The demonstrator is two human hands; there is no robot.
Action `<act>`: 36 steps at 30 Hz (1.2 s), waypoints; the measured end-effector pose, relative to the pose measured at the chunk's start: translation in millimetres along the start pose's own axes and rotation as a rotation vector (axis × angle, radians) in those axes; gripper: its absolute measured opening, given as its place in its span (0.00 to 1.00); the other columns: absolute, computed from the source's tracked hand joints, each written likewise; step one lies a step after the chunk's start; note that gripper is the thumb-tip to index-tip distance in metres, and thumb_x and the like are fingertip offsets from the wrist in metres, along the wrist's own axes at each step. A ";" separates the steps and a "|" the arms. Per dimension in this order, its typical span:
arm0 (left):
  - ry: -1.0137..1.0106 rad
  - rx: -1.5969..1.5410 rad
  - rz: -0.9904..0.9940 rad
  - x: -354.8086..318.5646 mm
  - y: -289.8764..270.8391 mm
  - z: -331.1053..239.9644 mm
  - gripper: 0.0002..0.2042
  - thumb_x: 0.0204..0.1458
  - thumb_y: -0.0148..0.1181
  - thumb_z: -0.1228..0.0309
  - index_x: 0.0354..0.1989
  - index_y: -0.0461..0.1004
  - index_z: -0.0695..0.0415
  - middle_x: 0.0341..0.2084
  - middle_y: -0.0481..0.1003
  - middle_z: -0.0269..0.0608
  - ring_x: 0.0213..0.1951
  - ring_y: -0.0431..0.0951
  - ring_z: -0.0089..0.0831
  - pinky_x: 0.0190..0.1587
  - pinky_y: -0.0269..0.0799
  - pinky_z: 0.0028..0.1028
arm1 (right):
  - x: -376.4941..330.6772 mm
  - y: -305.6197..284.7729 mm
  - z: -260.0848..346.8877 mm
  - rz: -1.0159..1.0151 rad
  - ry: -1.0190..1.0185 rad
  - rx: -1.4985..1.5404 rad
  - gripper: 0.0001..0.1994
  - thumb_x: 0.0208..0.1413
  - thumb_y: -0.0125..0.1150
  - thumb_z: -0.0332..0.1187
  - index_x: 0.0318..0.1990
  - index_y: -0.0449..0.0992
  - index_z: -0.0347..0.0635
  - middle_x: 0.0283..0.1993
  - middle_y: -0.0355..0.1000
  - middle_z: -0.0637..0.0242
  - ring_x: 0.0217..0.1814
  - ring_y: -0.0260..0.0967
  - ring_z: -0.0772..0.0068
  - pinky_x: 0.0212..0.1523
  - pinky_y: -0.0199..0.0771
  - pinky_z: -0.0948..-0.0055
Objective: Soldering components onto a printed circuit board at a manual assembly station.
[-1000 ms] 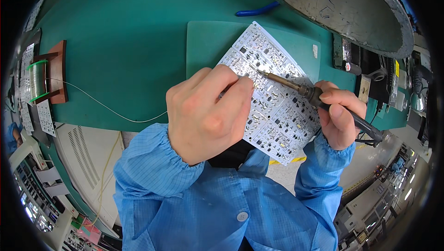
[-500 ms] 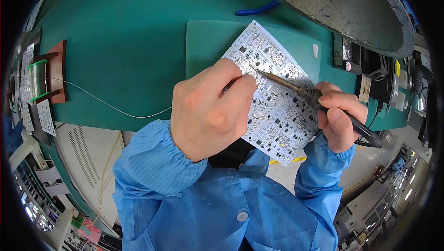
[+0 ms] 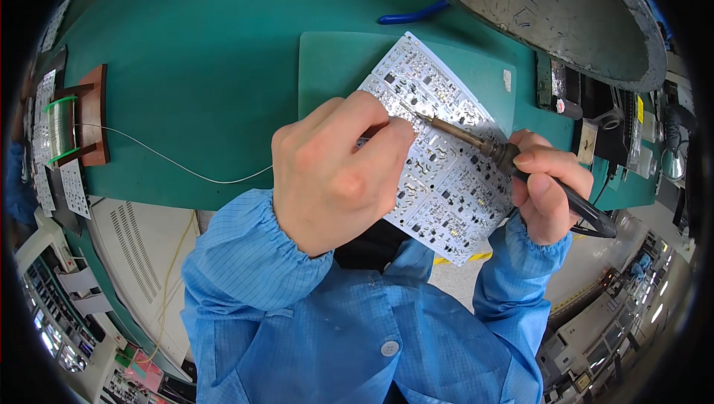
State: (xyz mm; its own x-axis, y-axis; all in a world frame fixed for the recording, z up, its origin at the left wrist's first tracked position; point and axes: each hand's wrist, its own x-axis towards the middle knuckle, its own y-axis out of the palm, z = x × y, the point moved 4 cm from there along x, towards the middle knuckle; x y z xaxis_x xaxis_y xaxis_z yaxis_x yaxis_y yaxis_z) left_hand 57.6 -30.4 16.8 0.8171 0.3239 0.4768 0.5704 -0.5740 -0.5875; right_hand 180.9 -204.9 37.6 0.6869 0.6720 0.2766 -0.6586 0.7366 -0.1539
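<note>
Head view, left hand [image 3: 335,173]: curled on the circuit board [image 3: 439,158]; fingers pinched, probably on the solder wire [image 3: 186,170]; it was shifted slightly right since earlier.
Right hand [image 3: 547,192]: closed around the soldering iron [image 3: 513,162]; tip kept on the board.
Board: on the green mat [image 3: 335,62].

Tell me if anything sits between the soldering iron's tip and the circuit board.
Nothing visible does. The soldering iron, held in the right hand, has its tip down on the white circuit board. The left hand rests on the board just left of the tip, beside it rather than across it.
</note>
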 end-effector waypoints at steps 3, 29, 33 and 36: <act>0.006 0.016 -0.006 0.5 -0.1 -0.2 0.09 0.33 0.66 0.84 0.25 0.77 0.60 0.19 0.69 0.38 0.19 0.71 0.29 0.18 0.63 0.26 | -1.8 -1.1 -2.3 -0.018 0.068 0.007 0.13 0.42 0.56 0.32 0.31 0.77 0.30 0.13 0.64 0.65 0.13 0.57 0.73 0.29 0.61 0.68; -0.766 -0.363 0.524 19.8 -8.6 34.4 0.13 0.49 0.59 0.71 0.41 0.72 0.67 0.30 0.76 0.45 0.30 0.77 0.32 0.33 0.72 0.32 | -54.4 2.3 -18.2 -0.123 -0.105 -0.638 0.30 0.40 0.66 0.22 0.55 0.65 0.33 0.52 0.68 0.44 0.54 0.67 0.51 0.56 0.63 0.61; -0.793 -0.724 0.392 17.1 0.7 34.0 0.16 0.51 0.58 0.71 0.46 0.70 0.67 0.34 0.77 0.42 0.35 0.77 0.27 0.37 0.73 0.28 | -67.0 0.8 -28.0 -0.188 -0.179 -0.562 0.34 0.43 0.65 0.21 0.60 0.58 0.34 0.55 0.66 0.39 0.60 0.64 0.49 0.61 0.59 0.58; -0.796 -0.888 0.554 20.7 5.5 24.9 0.15 0.51 0.59 0.72 0.46 0.71 0.67 0.36 0.77 0.42 0.36 0.77 0.26 0.41 0.73 0.25 | -67.1 -0.7 -27.2 -0.183 -0.213 -0.572 0.34 0.43 0.65 0.21 0.60 0.58 0.33 0.55 0.65 0.38 0.60 0.64 0.47 0.61 0.59 0.57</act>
State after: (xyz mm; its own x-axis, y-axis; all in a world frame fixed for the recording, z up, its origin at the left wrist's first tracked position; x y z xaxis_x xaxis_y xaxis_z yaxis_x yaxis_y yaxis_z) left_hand 79.8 -8.1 7.2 0.9228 0.0641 -0.3800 0.1470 -0.9701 0.1932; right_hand 143.6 -248.5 -6.7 0.6582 0.5445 0.5199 -0.2274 0.8021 -0.5523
